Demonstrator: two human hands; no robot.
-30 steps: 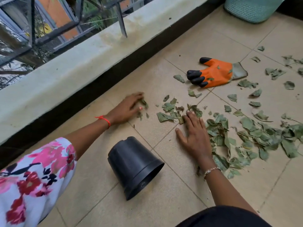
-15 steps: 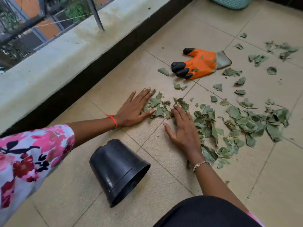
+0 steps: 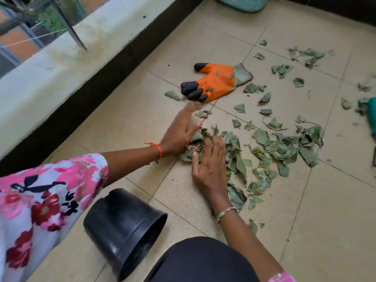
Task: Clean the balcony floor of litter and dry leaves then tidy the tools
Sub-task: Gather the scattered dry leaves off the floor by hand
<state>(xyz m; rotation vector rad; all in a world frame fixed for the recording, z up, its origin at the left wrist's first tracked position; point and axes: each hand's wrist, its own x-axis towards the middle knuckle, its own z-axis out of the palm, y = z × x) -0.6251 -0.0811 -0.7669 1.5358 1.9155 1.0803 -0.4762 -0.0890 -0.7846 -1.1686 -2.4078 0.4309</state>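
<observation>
Leaf pile [image 3: 274, 143] stretched left-to-right on floor [image 3: 335, 220]; left end bracketed by left hand [image 3: 181, 131], fingers straight, and right hand [image 3: 211, 159], laid flat, open.

The top edge cut off all but the bottom of the teal basket [image 3: 242, 4], and a teal object [image 3: 372, 117] ran off the right edge, so I could not name it. The left hand [image 3: 181, 131] was blurred at its fingertips, and with the right hand [image 3: 211, 165] it hid some of the leaves [image 3: 270, 143].
</observation>
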